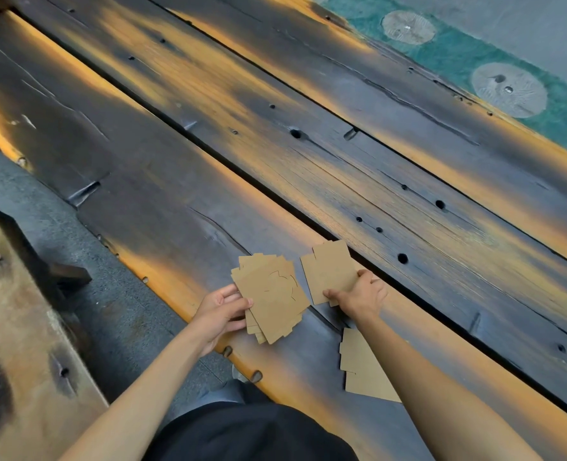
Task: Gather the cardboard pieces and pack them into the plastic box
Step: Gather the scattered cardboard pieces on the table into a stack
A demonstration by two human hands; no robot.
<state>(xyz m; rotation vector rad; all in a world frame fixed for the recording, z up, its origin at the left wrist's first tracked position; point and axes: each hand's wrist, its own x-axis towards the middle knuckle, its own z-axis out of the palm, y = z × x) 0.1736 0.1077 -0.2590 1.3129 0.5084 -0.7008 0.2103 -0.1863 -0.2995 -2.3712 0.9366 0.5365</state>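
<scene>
My left hand grips a fanned stack of brown cardboard pieces just above the near edge of the dark wooden table. To its right, my right hand pinches the lower edge of one or two flat cardboard pieces lying on the table. Another cardboard piece with a notched left edge lies on the table under my right forearm, partly hidden by it. No plastic box is in view.
The table is made of long charred planks with dark gaps and knot holes. A wooden bench stands at the lower left over grey floor. A green strip with grey round patches runs along the far right.
</scene>
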